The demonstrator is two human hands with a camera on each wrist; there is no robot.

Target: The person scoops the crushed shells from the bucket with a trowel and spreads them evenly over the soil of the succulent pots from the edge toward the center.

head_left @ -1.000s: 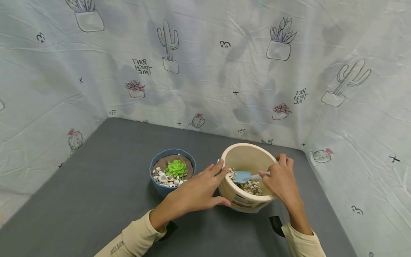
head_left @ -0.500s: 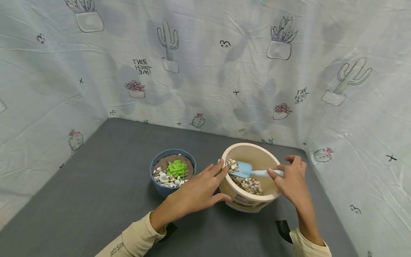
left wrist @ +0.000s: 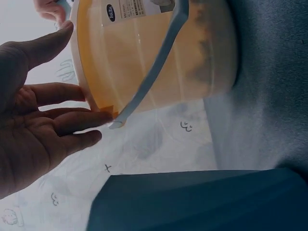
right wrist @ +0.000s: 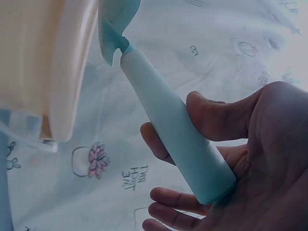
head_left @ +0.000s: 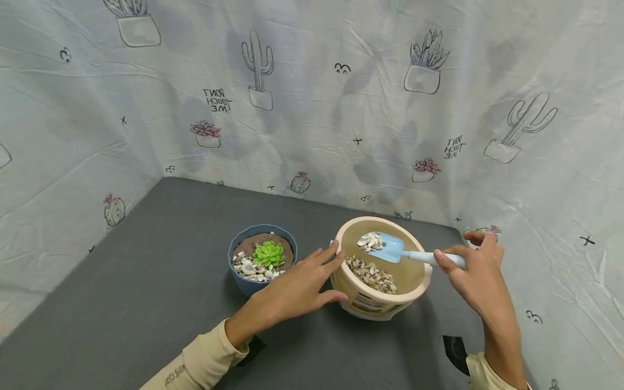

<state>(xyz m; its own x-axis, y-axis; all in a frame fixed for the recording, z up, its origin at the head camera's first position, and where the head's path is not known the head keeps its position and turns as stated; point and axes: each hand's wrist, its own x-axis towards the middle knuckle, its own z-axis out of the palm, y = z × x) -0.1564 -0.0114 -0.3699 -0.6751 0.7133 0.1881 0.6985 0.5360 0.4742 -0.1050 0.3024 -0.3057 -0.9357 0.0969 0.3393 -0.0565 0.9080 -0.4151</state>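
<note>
Because the load sits out toward the tip of the blue scoop [head_left: 391,249], keeping the blade level seems the key to lifting it well. The right grip [head_left: 480,271] holds the scoop near the butt of its handle, thumb on one side and fingers on the other — a light hold that would likely let the blade roll under a jerk. The blade hangs inside the mouth of the cream bucket [head_left: 382,226], its shell bits [head_left: 370,242] above the heap [head_left: 371,275] on the bottom; anything spilled there should drop back in. Best to raise the handle clear of the rim before moving sideways. The left grip [head_left: 292,287] clasps nothing: its relaxed fingers touch the bucket's rim, a useful steadying contact. Just left of the bucket on the bench [head_left: 170,271] stands the blue pot [head_left: 241,284] — its green succulent [head_left: 268,254] worth keeping clear of knocks.
</note>
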